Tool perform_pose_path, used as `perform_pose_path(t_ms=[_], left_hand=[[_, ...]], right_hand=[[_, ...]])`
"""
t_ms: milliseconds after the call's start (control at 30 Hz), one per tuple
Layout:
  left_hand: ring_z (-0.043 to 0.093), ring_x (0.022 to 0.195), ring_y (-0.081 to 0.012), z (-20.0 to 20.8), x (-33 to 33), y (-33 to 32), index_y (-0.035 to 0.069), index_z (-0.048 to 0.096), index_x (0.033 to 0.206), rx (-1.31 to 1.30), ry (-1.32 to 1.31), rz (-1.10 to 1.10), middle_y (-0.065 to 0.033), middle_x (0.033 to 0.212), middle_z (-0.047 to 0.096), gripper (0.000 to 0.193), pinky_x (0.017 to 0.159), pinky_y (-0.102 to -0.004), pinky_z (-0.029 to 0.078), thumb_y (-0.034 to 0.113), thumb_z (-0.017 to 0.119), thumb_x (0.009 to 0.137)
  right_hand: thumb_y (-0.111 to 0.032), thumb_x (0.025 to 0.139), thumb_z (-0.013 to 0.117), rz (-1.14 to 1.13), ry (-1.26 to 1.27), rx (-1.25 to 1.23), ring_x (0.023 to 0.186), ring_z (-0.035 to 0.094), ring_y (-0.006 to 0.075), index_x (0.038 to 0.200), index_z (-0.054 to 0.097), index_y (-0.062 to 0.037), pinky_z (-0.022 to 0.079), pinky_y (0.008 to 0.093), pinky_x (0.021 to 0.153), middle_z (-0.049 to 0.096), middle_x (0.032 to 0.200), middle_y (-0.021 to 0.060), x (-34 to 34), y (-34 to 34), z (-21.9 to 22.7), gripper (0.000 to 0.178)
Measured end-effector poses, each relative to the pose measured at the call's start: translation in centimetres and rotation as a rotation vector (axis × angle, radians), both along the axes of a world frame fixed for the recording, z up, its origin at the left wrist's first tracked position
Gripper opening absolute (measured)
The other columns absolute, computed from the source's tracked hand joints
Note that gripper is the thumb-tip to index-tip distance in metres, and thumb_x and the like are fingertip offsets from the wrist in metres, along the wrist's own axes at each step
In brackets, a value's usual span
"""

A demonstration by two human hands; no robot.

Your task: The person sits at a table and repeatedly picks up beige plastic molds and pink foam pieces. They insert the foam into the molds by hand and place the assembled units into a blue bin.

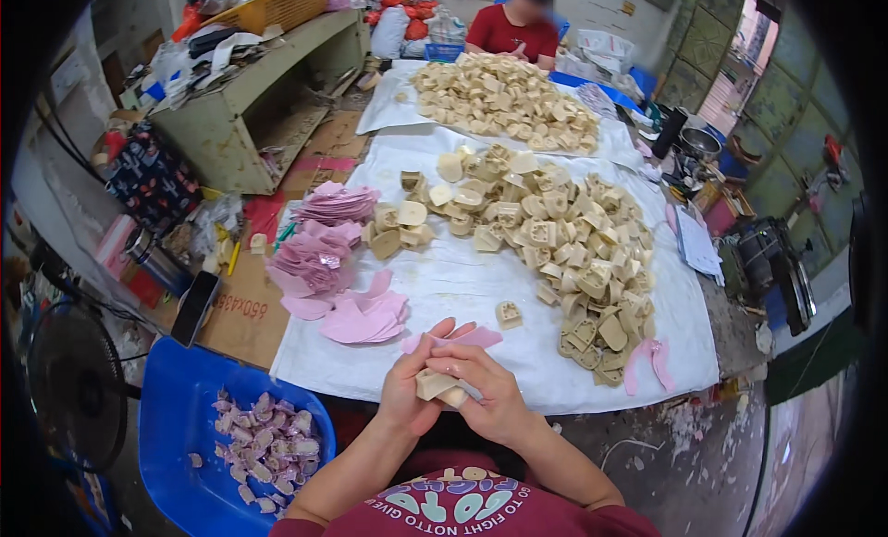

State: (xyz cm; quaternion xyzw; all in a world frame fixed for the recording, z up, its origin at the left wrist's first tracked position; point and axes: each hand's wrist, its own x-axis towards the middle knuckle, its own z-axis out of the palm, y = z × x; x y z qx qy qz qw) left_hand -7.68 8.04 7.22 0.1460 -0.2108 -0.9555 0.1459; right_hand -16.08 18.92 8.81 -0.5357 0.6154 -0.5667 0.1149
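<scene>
Just beyond the grip (442, 382), I see a white-covered table (684, 324) running away from me. Far past the grip, behind the table's other end, stands a pale wall (592, 14). Ahead and to the right of the grip, green metal door panels (786, 121), patterned and worn, flank an open doorway (735, 70) bright with daylight. Ahead and to the left, I make out an old, open-fronted cabinet (213, 135) in dull grey-green. Left of the grip, close to my view's dark rim, a round fan (74, 384) stands. Low to the right, the grey floor (671, 454) carries scattered whitish patches.
</scene>
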Motion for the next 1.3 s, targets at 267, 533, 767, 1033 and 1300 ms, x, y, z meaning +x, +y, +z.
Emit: perform_pose_path(t_ms=[267, 533, 767, 1033, 1300], left_hand=[[0.057, 0.119, -0.0319, 2.1, 0.8, -1.3, -0.004, 0.051, 0.128, -0.270, -0.010, -0.018, -0.0212, 0.130, 0.056, 0.043, 0.098, -0.0436, 0.051, 0.029, 0.049, 0.100], [0.056, 0.119, -0.0352, 1.0, -0.7, -1.0, -0.005, 0.052, 0.125, -0.134, 0.018, 0.116, -0.0262, 0.128, 0.055, 0.040, 0.097, -0.0419, 0.054, 0.025, 0.050, 0.100], [0.057, 0.119, -0.0341, 2.1, 0.6, -0.7, -0.002, 0.050, 0.129, -0.218, 0.012, 0.131, -0.0272, 0.128, 0.055, 0.041, 0.100, -0.0430, 0.049, 0.027, 0.048, 0.101], [0.057, 0.120, -0.0298, 2.7, 1.4, -0.2, 0.001, 0.044, 0.137, -0.355, 0.074, 0.087, -0.0253, 0.131, 0.054, 0.046, 0.100, -0.0406, 0.047, 0.030, 0.046, 0.102], [0.055, 0.122, -0.0338, 2.7, 1.5, -0.4, 0.006, 0.043, 0.140, -0.317, 0.107, 0.055, -0.0272, 0.132, 0.053, 0.047, 0.103, -0.0445, 0.045, 0.032, 0.046, 0.101]], right_hand=[[-0.010, 0.091, 0.060, 0.033, -0.972, -0.272, 0.101, 0.065, 0.0273, 0.125, 0.053, 0.0022, 0.057, 0.0445, 0.084, 0.062, 0.116, 0.0163, -4.7, 1.5, 1.2, 0.037], [-0.006, 0.084, 0.066, -0.127, -0.705, -0.285, 0.099, 0.066, 0.0251, 0.119, 0.056, 0.0022, 0.056, 0.0380, 0.086, 0.065, 0.110, 0.0149, -3.7, 2.1, 1.0, 0.038], [0.006, 0.077, 0.069, -0.181, -0.073, -0.136, 0.098, 0.065, 0.0255, 0.111, 0.060, 0.0007, 0.053, 0.0344, 0.085, 0.065, 0.109, 0.0151, -1.3, 1.4, 3.1, 0.035], [0.006, 0.068, 0.071, -0.208, 0.312, -0.179, 0.094, 0.065, 0.0321, 0.103, 0.063, -0.0019, 0.054, 0.0379, 0.081, 0.066, 0.105, 0.0148, -1.1, 0.9, 2.3, 0.038], [0.005, 0.068, 0.072, -0.188, 0.280, -0.177, 0.094, 0.066, 0.0315, 0.102, 0.065, -0.0023, 0.054, 0.0371, 0.081, 0.067, 0.103, 0.0134, -0.9, 1.2, 2.5, 0.035]])
